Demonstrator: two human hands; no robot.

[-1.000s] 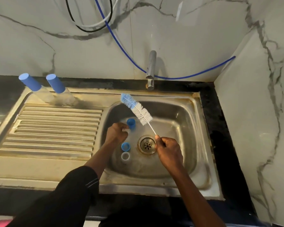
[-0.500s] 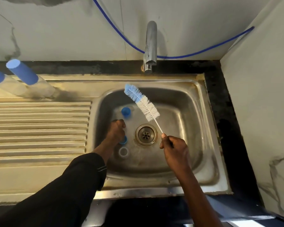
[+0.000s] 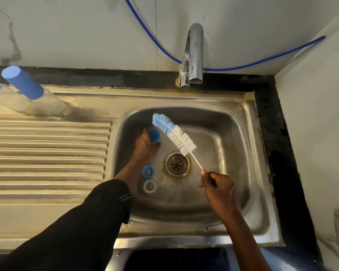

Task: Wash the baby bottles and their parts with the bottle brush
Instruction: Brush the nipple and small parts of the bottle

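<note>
Illumination is warm and moderately dim; the steel sink (image 3: 184, 244) and its drainboard (image 3: 47, 153) take a yellow cast. Bright glare runs down the chrome tap (image 3: 194, 55) and along the sink's near rim. A dark, soft shadow spreads rightward from the bases of the bottles (image 3: 22, 83) at far left. The basin's left wall is shaded, so the left hand (image 3: 145, 147) and the blue cap (image 3: 154, 135) it grips read dark. The black sleeve (image 3: 67, 231) shows almost no detail. The bottle brush (image 3: 174, 133) bristles are sharp; fine texture elsewhere is slightly smeared. Wide-angle distortion bows the counter (image 3: 270, 133) edges and tilts the bottles outward.
</note>
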